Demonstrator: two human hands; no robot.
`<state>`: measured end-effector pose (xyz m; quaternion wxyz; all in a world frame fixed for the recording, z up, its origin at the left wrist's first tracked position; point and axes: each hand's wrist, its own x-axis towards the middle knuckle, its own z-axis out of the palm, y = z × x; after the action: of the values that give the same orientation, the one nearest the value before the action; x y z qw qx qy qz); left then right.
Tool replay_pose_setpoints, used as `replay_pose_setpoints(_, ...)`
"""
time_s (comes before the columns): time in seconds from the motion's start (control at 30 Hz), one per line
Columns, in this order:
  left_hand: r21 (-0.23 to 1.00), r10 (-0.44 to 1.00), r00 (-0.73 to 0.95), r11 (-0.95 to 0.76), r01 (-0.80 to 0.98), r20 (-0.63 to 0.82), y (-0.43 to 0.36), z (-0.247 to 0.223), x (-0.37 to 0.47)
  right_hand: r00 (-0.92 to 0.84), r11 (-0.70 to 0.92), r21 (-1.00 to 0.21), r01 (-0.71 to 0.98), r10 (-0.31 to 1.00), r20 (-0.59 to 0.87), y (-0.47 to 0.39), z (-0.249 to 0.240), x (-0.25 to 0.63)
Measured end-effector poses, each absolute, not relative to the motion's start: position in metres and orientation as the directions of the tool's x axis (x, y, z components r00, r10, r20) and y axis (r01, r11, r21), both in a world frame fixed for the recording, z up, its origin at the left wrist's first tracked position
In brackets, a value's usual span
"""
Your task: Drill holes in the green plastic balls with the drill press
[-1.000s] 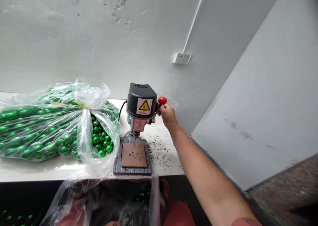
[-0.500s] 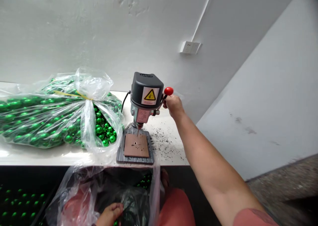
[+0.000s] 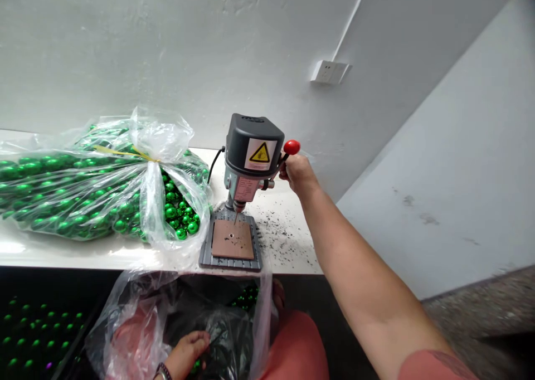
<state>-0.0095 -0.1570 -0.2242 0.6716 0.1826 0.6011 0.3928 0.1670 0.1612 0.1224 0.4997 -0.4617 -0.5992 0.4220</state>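
My right hand (image 3: 300, 173) is closed around the lever (image 3: 285, 157) of a small bench drill press, just below its red knob (image 3: 291, 146). The drill press (image 3: 253, 146) has a dark cover with a yellow warning label, and its thin bit points down over a brown square board (image 3: 233, 240) with a hole in it. Low in the picture, my left hand (image 3: 190, 353) is inside an open clear plastic bag (image 3: 262, 335). Its fingers are curled together; what they hold, if anything, is unclear. A few shiny green beads (image 3: 195, 366) show beneath them.
A tied clear bag (image 3: 152, 201) full of green beads lies left of the drill press on the white bench (image 3: 167, 260). Dark shavings (image 3: 280, 235) litter the bench to the right. More green beads (image 3: 35, 330) sit lower left. A socket (image 3: 330, 72) is on the wall.
The view has shifted a little, so the bench and drill press appear slightly higher and further right. My right hand stays on the lever; my left hand remains in the bag, with more wrist showing.
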Motion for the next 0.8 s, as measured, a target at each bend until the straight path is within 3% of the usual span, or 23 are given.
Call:
replay_pose_setpoints(0.2,0.681,0.724,-0.014,0.643,-0.351,-0.69,-0.157,-0.205,-0.008,0.0,0.167,-0.978,0.121,0.986,0.169,0.158,0.124,0.164)
replay_pose_setpoints(0.33,0.502,0.618,0.105,0.716,-0.486,-0.779,-0.158,-0.18,-0.009,0.001,0.162,-0.983,0.09,0.987,0.163,0.155,0.125,0.163)
replay_pose_setpoints(0.47,0.432,0.641,0.269,0.715,-0.549,-0.719,-0.16,-0.175,-0.01,-0.007,0.177,-0.983,0.046,0.984,0.177,0.153,0.124,0.163)
replay_pose_setpoints(0.6,0.491,0.67,0.296,0.718,-0.493,-0.681,-0.162,-0.185,-0.011,-0.01,0.187,-0.982,0.009,0.982,0.187,0.15,0.124,0.163)
replay_pose_setpoints(0.8,0.728,0.77,0.285,0.636,-0.257,-0.571,-0.165,-0.153,0.001,-0.01,0.148,-0.989,0.0,0.989,0.148,0.141,0.111,0.172)
